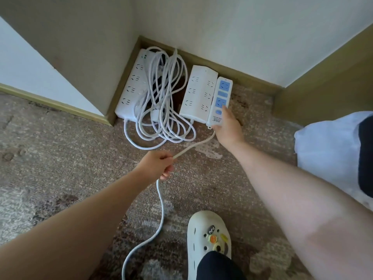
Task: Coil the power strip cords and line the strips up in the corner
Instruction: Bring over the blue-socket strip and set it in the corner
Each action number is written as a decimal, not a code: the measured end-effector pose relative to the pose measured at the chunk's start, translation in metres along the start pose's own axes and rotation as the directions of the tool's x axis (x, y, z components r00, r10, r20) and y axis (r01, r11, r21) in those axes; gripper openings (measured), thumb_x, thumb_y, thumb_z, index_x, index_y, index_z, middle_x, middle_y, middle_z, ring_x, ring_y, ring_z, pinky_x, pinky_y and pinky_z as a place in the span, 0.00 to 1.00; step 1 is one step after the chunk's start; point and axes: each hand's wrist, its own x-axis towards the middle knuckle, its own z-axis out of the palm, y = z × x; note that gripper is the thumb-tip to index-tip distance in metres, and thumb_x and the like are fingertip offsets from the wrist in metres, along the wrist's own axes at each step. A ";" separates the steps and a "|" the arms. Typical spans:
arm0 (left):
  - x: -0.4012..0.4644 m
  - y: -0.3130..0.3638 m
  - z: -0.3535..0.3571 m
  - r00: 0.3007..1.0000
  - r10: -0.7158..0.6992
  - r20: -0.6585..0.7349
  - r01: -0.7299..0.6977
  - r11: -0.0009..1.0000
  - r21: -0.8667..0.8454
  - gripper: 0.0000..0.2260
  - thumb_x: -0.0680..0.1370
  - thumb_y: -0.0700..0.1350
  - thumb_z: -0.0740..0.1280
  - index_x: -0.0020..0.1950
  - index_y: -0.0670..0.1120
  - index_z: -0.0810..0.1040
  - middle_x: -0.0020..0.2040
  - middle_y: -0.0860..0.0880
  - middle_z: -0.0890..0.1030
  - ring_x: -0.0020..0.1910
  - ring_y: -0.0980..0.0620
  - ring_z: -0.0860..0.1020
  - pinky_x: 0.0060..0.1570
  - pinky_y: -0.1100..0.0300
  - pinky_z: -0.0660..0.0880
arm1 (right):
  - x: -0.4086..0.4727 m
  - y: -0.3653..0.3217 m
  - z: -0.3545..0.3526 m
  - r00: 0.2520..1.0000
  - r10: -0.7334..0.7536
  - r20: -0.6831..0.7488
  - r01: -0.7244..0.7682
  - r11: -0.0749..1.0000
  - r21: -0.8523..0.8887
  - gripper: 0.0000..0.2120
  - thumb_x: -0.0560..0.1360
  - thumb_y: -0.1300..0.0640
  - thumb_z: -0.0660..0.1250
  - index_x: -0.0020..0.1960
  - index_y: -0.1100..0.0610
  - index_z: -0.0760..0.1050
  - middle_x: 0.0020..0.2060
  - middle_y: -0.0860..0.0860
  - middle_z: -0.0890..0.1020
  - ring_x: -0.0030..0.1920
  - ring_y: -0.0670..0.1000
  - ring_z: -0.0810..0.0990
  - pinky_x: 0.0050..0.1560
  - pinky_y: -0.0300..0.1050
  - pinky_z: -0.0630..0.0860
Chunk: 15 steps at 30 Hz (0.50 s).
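Up at twelve o'clock, in the corner where the two walls are meeting, three power strips are lying on the patterned carpet (60,158). The long white strip (132,85) is sitting at eleven o'clock, pressed along the tan baseboard (121,81). A loose bundle of white cords (163,102) is sprawling just beside it, partly draped over its right edge and spilling toward the middle of the floor. At one o'clock the wide white strip (198,93) is lying with its far end near the back wall, and the narrow blue-socket strip (220,101) is lying right against its right side.

The right hand (229,128) is reaching in from four o'clock and gripping the near end of that blue-socket strip, one finger laid across its face, the rest curled under its edge. The strip's own white cord (161,203) is running from that near end down toward seven o'clock, and the left hand (159,163) is holding it there, fingers closed round it, the stretch between the two hands looking fairly straight. Below the left hand the cord is curving away across the carpet toward six o'clock and out of frame.

At six o'clock a cream clog (207,239) with charms is planted on the carpet. At three o'clock a white bed edge (327,150) is showing.
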 end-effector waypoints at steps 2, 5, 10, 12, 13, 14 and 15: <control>0.005 0.004 -0.006 0.994 0.050 -0.097 -0.044 0.997 0.062 0.09 0.80 0.38 0.62 0.45 0.43 0.80 0.32 0.48 0.78 0.29 0.53 0.73 0.33 0.61 0.73 | 0.003 -0.002 0.002 1.000 0.013 0.001 -0.013 1.000 0.004 0.36 0.79 0.59 0.65 0.81 0.55 0.50 0.76 0.53 0.65 0.70 0.56 0.70 0.69 0.52 0.69; 0.017 0.009 -0.010 0.974 0.070 -0.216 -0.052 0.995 0.086 0.09 0.80 0.40 0.62 0.44 0.46 0.81 0.36 0.47 0.80 0.32 0.51 0.74 0.38 0.55 0.74 | 0.010 -0.008 -0.003 0.993 0.028 0.117 -0.024 0.999 -0.040 0.37 0.80 0.58 0.63 0.81 0.53 0.45 0.77 0.51 0.63 0.71 0.55 0.69 0.70 0.53 0.69; 0.013 0.012 -0.003 0.972 0.081 -0.222 -0.040 0.983 0.181 0.09 0.80 0.42 0.61 0.48 0.43 0.81 0.41 0.43 0.83 0.36 0.46 0.78 0.46 0.46 0.79 | -0.042 -0.026 -0.013 0.997 -0.034 -0.067 0.037 0.999 0.039 0.28 0.80 0.62 0.61 0.78 0.53 0.58 0.77 0.52 0.61 0.72 0.53 0.67 0.71 0.52 0.69; 0.013 0.011 -0.003 0.967 0.092 -0.237 -0.055 0.986 0.156 0.08 0.80 0.42 0.62 0.46 0.45 0.80 0.40 0.46 0.84 0.39 0.45 0.81 0.47 0.46 0.81 | -0.086 -0.032 -0.002 0.980 -0.176 -0.091 0.188 0.973 0.137 0.24 0.79 0.64 0.62 0.73 0.52 0.68 0.72 0.47 0.69 0.64 0.45 0.73 0.68 0.45 0.72; 0.014 0.011 -0.003 0.966 0.095 -0.239 -0.062 0.988 0.140 0.07 0.79 0.42 0.63 0.45 0.46 0.80 0.39 0.47 0.84 0.40 0.46 0.82 0.47 0.46 0.81 | -0.105 -0.035 0.006 0.969 -0.242 -0.044 0.245 0.953 0.180 0.23 0.79 0.64 0.62 0.72 0.52 0.69 0.71 0.46 0.69 0.61 0.42 0.74 0.66 0.39 0.71; 0.014 0.010 -0.004 0.965 0.100 -0.242 -0.070 0.989 0.131 0.06 0.79 0.42 0.64 0.45 0.46 0.80 0.38 0.49 0.84 0.40 0.47 0.82 0.47 0.47 0.81 | -0.117 -0.036 0.014 0.954 -0.298 0.019 0.288 0.935 0.207 0.22 0.79 0.64 0.62 0.72 0.52 0.70 0.73 0.46 0.67 0.61 0.40 0.74 0.65 0.36 0.70; 0.013 0.010 -0.004 0.965 0.107 -0.240 -0.078 0.989 0.126 0.06 0.79 0.42 0.65 0.45 0.46 0.80 0.38 0.49 0.84 0.39 0.47 0.83 0.47 0.47 0.81 | -0.122 -0.037 0.021 0.938 -0.338 0.074 0.317 0.925 0.210 0.22 0.80 0.63 0.63 0.72 0.53 0.69 0.74 0.46 0.65 0.63 0.41 0.73 0.66 0.36 0.68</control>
